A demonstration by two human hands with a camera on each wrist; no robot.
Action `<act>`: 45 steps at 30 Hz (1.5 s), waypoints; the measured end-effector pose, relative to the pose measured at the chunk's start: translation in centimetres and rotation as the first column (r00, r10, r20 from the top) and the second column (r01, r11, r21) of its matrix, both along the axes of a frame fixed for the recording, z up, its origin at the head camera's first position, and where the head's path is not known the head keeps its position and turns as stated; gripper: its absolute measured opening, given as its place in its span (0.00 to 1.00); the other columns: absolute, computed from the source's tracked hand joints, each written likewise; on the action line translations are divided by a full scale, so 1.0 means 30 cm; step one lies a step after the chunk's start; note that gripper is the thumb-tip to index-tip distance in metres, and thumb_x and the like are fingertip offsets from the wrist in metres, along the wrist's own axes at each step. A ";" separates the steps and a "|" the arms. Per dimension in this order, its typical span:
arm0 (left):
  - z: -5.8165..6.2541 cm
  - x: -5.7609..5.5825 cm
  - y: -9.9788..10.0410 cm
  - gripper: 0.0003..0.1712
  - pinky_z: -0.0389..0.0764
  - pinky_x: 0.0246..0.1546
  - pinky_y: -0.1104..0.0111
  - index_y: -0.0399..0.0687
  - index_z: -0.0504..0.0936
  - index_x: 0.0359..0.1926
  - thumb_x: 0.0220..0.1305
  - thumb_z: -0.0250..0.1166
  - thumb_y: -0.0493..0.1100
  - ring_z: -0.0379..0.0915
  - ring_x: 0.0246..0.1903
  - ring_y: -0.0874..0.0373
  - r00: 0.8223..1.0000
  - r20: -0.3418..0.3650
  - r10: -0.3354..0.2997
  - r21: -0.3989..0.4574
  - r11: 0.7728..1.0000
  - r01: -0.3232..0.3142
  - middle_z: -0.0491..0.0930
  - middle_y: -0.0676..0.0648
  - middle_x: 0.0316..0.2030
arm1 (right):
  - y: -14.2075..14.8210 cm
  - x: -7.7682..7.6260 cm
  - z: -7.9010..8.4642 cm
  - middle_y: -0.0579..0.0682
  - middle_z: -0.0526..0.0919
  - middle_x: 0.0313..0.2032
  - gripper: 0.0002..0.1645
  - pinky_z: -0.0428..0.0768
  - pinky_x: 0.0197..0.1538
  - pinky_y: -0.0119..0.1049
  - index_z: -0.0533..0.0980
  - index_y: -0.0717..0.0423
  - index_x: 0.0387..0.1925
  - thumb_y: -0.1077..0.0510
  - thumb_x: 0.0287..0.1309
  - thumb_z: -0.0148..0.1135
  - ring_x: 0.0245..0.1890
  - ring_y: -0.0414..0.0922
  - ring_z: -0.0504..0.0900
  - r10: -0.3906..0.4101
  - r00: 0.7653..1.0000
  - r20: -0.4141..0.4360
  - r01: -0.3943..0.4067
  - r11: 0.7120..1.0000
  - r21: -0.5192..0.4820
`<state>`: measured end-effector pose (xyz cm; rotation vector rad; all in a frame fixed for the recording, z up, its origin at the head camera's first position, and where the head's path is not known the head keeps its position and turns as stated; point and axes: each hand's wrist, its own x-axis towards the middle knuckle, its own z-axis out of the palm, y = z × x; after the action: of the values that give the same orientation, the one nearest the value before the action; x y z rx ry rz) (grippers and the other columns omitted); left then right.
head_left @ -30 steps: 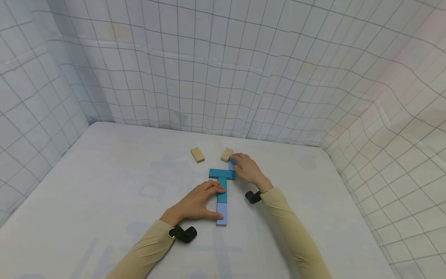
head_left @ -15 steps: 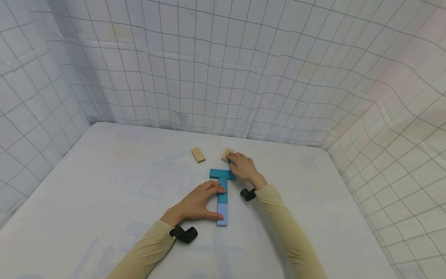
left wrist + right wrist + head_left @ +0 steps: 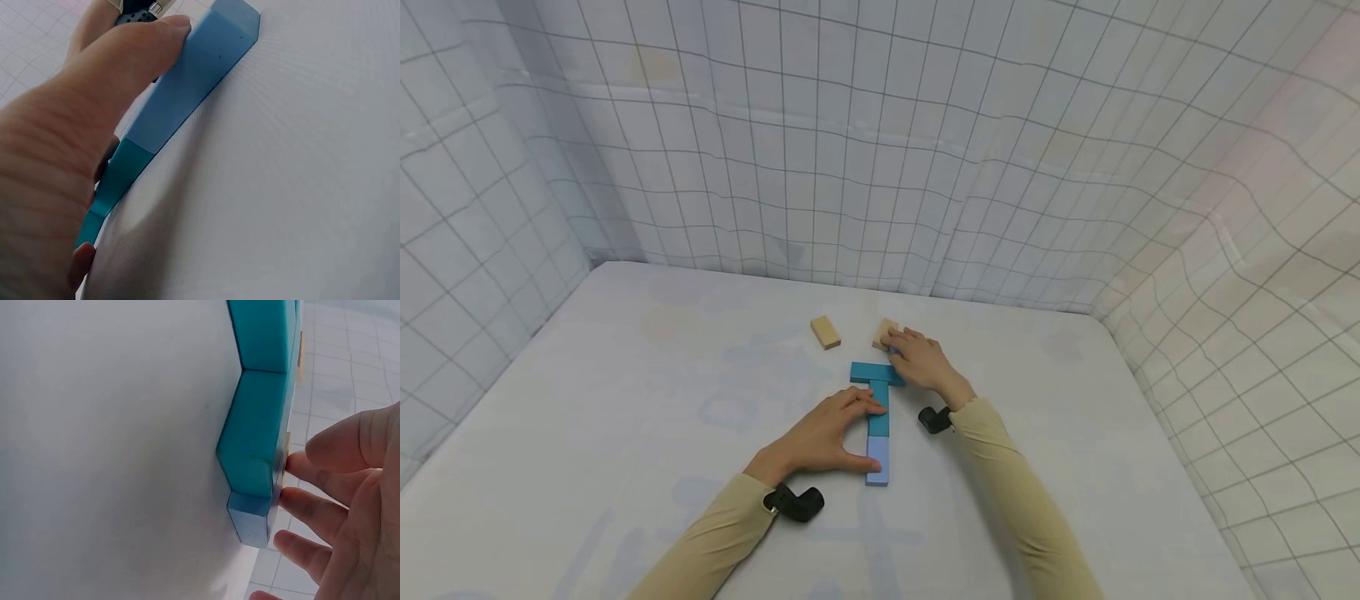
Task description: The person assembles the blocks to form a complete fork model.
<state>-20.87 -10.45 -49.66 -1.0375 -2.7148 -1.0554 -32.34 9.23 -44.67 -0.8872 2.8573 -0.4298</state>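
Note:
A near light blue block (image 3: 877, 460), a teal block (image 3: 878, 423) and a crosswise teal block (image 3: 868, 372) touch in a T shape. My left hand (image 3: 820, 435) rests along the stem, thumb on the light blue block and fingertips at the teal one. Past the crossbar's right end lies a far light blue block (image 3: 249, 526), mostly covered by my right hand (image 3: 923, 362) in the head view. That hand's fingers reach over it towards a wooden block (image 3: 883, 330). In the right wrist view its thumb stands apart from the blocks.
A second wooden block (image 3: 825, 332) lies to the left of the first. Everything is on a white table (image 3: 647, 400), with grid-patterned curtains (image 3: 880, 150) at the back and sides. Black wrist cameras (image 3: 795, 503) are strapped to both wrists.
My right hand has shifted slightly left, its fingertips moving from the far light blue block towards the wooden block. The left hand and the T of blocks look unchanged.

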 end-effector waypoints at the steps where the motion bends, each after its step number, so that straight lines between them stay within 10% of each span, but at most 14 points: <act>1: 0.000 0.000 0.000 0.44 0.58 0.63 0.55 0.56 0.73 0.60 0.46 0.66 0.73 0.52 0.66 0.56 1.000 0.000 0.000 0.001 1.000 0.000 0.64 0.50 0.62 | 0.002 0.001 0.001 0.53 0.61 0.68 0.25 0.55 0.63 0.60 0.67 0.54 0.66 0.56 0.70 0.41 0.69 0.55 0.54 0.004 1.000 -0.002 -0.004 1.000 -0.004; 45: 0.000 -0.003 0.002 0.44 0.59 0.63 0.56 0.55 0.73 0.60 0.47 0.66 0.72 0.54 0.65 0.55 1.000 -0.024 -0.010 0.002 1.000 0.010 0.64 0.52 0.60 | 0.047 0.058 -0.015 0.54 0.66 0.65 0.22 0.57 0.61 0.62 0.74 0.57 0.57 0.61 0.65 0.46 0.67 0.57 0.57 0.146 0.988 -0.054 -0.151 0.984 -0.093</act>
<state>-20.95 -10.38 -49.66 -1.0580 -2.6917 -1.0403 -30.59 10.62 -45.14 -1.1328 2.8067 -0.5404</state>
